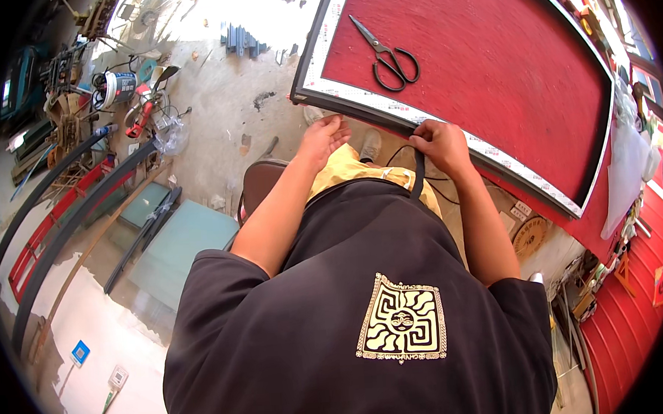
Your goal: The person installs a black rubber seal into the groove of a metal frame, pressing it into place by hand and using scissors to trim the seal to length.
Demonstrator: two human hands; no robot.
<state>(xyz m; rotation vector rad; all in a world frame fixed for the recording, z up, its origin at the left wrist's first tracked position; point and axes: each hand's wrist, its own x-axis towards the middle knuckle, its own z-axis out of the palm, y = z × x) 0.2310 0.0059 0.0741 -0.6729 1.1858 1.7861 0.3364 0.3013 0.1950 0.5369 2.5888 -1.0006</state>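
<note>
In the head view, the right hand (442, 145) pinches a narrow black strip (419, 174) between thumb and fingers at the near edge of a large frame (373, 104). The left hand (320, 141) is just beside that edge, nearer the corner, its fingers lightly bent; whether they grip anything I cannot tell.

The frame, faced with white printed film, lies on a red surface (480, 42). Black-handled scissors (381, 49) rest inside it, within reach but in neither hand. Below the right fingers the strip hangs loose before the yellow trousers (337, 169), so that length appears unfitted. How much, if any, is already seated along the dark edge is too small to tell.
</note>
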